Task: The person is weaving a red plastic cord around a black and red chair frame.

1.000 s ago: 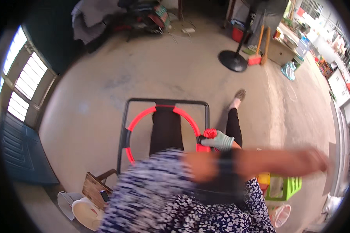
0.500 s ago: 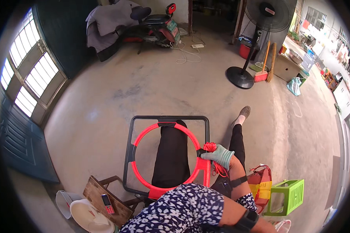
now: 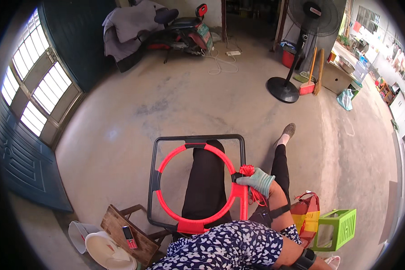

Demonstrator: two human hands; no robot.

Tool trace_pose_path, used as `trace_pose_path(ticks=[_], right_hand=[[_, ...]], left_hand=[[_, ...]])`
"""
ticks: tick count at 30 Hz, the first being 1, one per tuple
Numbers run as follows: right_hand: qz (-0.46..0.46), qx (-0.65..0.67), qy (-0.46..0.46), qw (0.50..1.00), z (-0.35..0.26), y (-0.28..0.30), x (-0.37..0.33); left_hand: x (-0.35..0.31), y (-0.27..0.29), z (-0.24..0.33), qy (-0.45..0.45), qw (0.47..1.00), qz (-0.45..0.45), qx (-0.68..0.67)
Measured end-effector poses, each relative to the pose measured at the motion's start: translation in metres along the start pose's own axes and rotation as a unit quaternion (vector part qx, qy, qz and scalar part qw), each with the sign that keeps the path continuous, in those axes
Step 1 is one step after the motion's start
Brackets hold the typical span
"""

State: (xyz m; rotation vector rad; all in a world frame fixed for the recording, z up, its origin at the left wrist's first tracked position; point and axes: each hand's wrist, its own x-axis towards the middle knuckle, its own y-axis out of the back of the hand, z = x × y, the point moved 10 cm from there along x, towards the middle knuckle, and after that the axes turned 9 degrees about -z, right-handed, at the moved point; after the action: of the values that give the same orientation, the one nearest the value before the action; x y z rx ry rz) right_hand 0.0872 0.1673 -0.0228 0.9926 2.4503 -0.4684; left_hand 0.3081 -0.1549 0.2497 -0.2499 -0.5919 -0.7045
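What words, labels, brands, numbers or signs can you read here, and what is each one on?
Nothing can be read reliably.
Fan's hub badge: marks too small to read.
Scooter's green rear panel: too small to read.
Phone: any key markings too small.
Red-and-yellow bag: no legible print.
Red ring, held by the gloved right hand: no lettering visible.

So the outfit: navy top (image 3: 243,245) with white flowers all over, short sleeves in the same print — pretty busy stuff. Plain black trousers (image 3: 204,184), and the one shoe (image 3: 290,129) you can make out is low-cut, dark brownish, kinda checked. Right hand (image 3: 258,180) has a knit glove (image 3: 262,181) in pale grey-green, stripes toward the cuff. Black strap (image 3: 280,210) round that forearm — plus a chunky black band (image 3: 306,258) on the left arm.
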Motion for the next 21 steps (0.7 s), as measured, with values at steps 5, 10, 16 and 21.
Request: trace_pose_path(ticks=[5,10,16,21], right_hand=[[0.010,-0.042,0.051,0.998,0.000,0.002,0.007],[0.013,-0.061,0.029,0.998,-0.012,-0.004,-0.007],[0.016,-0.090,0.055,0.994,-0.007,0.008,-0.003],[0.065,-0.074,0.058,0.993,0.011,0.027,-0.044]], left_hand=[[-0.009,0.002,-0.002,0.039,0.999,0.027,-0.024],[-0.022,0.006,-0.008,0.082,0.994,0.037,-0.058],[-0.034,0.023,-0.028,-0.041,0.949,0.120,-0.288],[-0.120,0.093,-0.007,-0.110,0.800,0.295,-0.511]])
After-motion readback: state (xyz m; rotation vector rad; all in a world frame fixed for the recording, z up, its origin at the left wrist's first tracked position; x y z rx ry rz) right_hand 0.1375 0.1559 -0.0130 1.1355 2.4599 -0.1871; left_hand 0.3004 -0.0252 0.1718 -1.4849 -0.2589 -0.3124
